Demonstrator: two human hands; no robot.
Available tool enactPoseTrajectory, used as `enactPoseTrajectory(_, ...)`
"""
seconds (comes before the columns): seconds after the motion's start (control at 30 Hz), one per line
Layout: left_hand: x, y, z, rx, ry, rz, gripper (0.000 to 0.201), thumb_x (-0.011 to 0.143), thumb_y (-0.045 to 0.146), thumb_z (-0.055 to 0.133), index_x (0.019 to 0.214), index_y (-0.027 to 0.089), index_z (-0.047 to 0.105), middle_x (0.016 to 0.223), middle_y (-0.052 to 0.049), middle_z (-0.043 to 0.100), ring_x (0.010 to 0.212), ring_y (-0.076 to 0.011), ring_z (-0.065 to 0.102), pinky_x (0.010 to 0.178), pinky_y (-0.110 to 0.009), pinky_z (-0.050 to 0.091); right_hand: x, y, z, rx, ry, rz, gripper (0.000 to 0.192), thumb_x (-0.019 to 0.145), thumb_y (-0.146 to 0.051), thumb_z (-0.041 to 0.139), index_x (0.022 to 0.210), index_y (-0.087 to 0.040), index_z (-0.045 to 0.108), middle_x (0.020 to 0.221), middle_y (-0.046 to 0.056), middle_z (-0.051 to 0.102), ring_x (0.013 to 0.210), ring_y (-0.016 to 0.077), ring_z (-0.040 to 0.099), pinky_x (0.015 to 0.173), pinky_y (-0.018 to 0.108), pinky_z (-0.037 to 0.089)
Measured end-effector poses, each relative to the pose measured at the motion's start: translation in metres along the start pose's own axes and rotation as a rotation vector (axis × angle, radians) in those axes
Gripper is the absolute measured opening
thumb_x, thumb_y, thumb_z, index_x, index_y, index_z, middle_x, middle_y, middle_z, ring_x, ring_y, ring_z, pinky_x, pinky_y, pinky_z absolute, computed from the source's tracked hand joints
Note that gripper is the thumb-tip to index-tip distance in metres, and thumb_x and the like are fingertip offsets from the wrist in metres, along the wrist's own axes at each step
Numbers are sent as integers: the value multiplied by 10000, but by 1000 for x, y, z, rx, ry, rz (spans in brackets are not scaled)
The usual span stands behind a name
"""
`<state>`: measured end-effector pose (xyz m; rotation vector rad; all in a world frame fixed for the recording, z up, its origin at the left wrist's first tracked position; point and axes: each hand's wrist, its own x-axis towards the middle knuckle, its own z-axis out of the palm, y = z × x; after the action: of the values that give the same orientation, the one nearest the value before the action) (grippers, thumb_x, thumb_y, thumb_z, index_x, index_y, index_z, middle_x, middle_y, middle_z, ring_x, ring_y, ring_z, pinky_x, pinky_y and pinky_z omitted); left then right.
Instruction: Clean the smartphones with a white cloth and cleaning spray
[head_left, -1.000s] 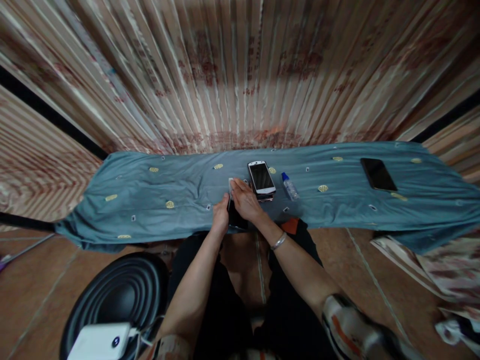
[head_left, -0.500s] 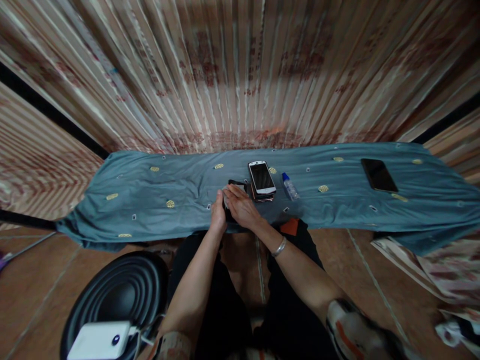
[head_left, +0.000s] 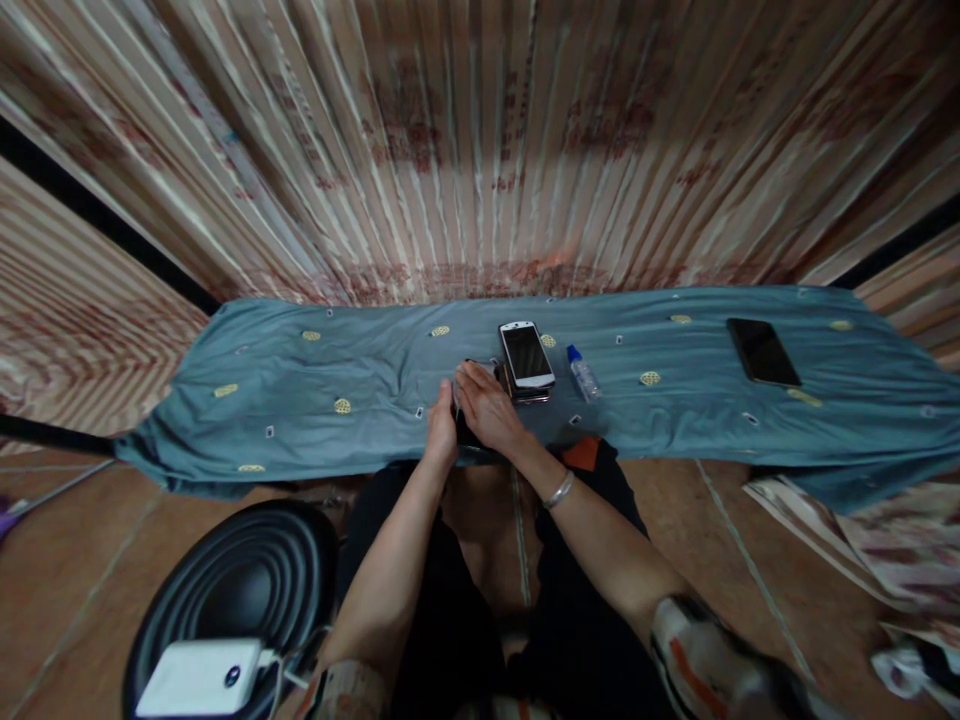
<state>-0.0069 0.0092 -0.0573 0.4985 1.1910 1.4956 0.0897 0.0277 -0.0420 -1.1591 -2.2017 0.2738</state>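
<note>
My left hand [head_left: 442, 432] grips the left edge of a dark phone [head_left: 481, 366] that lies on the blue cloth [head_left: 300, 400] near the table's front edge. My right hand [head_left: 489, 408] lies flat over the phone's face, covering most of it. A pale scrap like a wipe shows at its fingertips, next to my left thumb. A silver bangle sits on my right wrist. Just right of my hands a white phone [head_left: 526, 353] rests screen up on top of another phone [head_left: 529, 397].
A small clear bottle with a blue cap [head_left: 582, 373] lies right of the white phone. A black phone [head_left: 763, 351] lies far right on the cloth. A striped curtain hangs behind. A black ribbed stool [head_left: 240, 580] carries a white power bank [head_left: 199, 677] at lower left.
My right hand slid back toward me across the dark phone and then forward again. My left hand kept its hold on the phone's edge.
</note>
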Motion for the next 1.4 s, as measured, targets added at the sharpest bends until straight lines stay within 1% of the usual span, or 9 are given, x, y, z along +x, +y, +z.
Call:
enactPoseTrajectory(0.1,-1,4,1,55,109,33,437,817,553,621,873,136,739,982,-100,754,1138,-269,643,1048,-381,439,-5,-6,0,21,1,-29,427,1004,-235,357,1321,-61,584,1415,198,549,1377,263,462,1164,447,379)
enactPoseTrajectory(0.33,3,6,0,-33,105,16,402,874,511,569,897,137,717,1002,-81,748,1149,-218,640,1060,-325,427,-11,-16,0,47,-28,-55,426,978,-193,397,1334,-31,567,1409,219,546,1381,265,452,1175,436,370)
enactPoseTrajectory(0.5,4,8,-1,-104,127,-53,425,865,543,572,905,137,695,940,-69,742,1083,-199,666,1026,-316,457,-14,-20,2,47,-22,-87,414,972,-182,411,1331,-54,572,1401,201,556,1375,254,457,1174,431,375)
enactPoseTrajectory(0.73,-1,21,6,-319,58,-171,487,968,471,392,770,120,665,700,-57,697,914,-174,709,913,-275,507,-18,-18,7,50,-14,-143,415,957,-177,437,1326,-48,574,1404,199,555,1371,268,458,1169,451,383)
enactPoseTrajectory(0.83,-2,25,6,-356,16,-181,498,946,509,427,724,130,661,605,-35,651,832,-176,715,851,-263,520,-19,-16,8,58,-18,-160,419,956,-178,437,1343,-82,567,1404,183,560,1363,261,467,1158,469,395)
enactPoseTrajectory(0.9,-1,26,4,-365,8,-175,500,932,528,450,700,136,656,563,-24,624,774,-175,711,806,-257,527,-19,-17,9,57,-22,-171,418,956,-186,438,1334,-66,572,1390,193,569,1350,272,480,1151,472,401)
enactPoseTrajectory(1.0,0,28,1,-375,12,-168,517,944,528,426,657,149,630,555,-27,625,690,-162,692,728,-249,530,-19,-18,9,62,-28,-184,424,956,-192,440,1325,-29,570,1380,214,571,1336,288,491,1146,471,405)
enactPoseTrajectory(1.1,1,30,-2,-382,27,-160,512,945,525,426,625,165,601,556,-22,632,631,-147,671,694,-249,528,-20,-19,9,85,-32,-184,420,956,-191,441,1338,-68,566,1385,198,571,1335,280,493,1135,490,414)
enactPoseTrajectory(1.4,-1,36,-3,-354,-42,-118,515,933,566,398,723,171,653,637,-61,683,876,-223,719,853,-328,547,-21,-21,6,116,-39,-202,396,966,-191,439,1326,-108,579,1357,173,591,1318,251,508,1128,460,428)
